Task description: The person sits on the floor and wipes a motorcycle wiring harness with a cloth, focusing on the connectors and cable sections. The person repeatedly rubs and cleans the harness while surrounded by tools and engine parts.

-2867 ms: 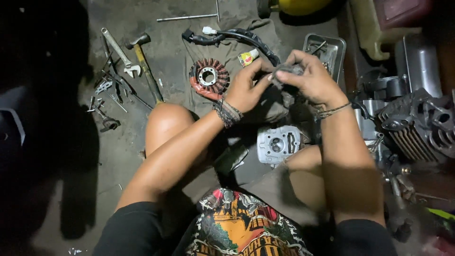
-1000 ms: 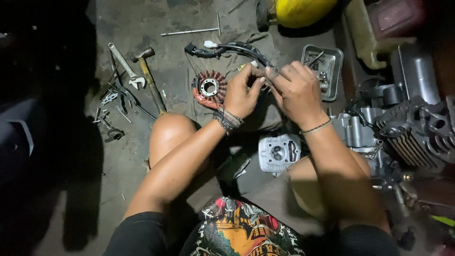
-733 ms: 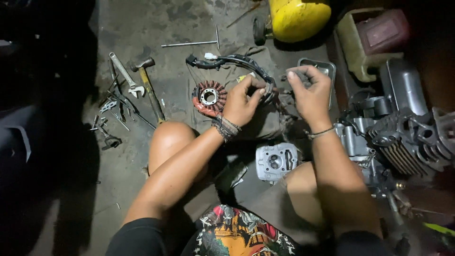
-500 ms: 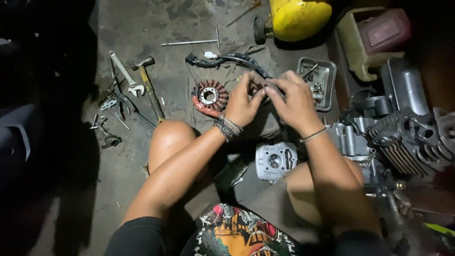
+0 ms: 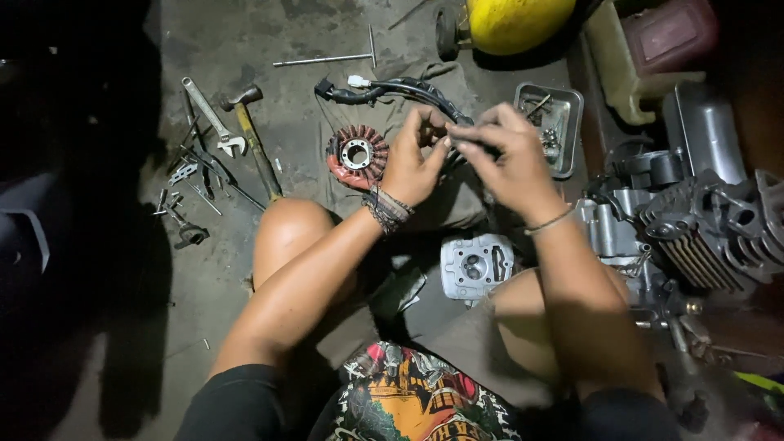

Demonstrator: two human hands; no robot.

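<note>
Both hands, left hand [image 5: 412, 159] and right hand [image 5: 506, 159], pinch a small dark part [image 5: 457, 135] together just right of the red coil ring [image 5: 357, 155].

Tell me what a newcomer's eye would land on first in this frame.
Probably the two hands meeting at top centre, the left hand and right hand pinching a small dark part between their fingertips; what it is cannot be told. Just left of them lies a round red coil ring with a black cable on a cloth. A finned engine block fills the right edge, and a yellow tank sits at the top.
</note>
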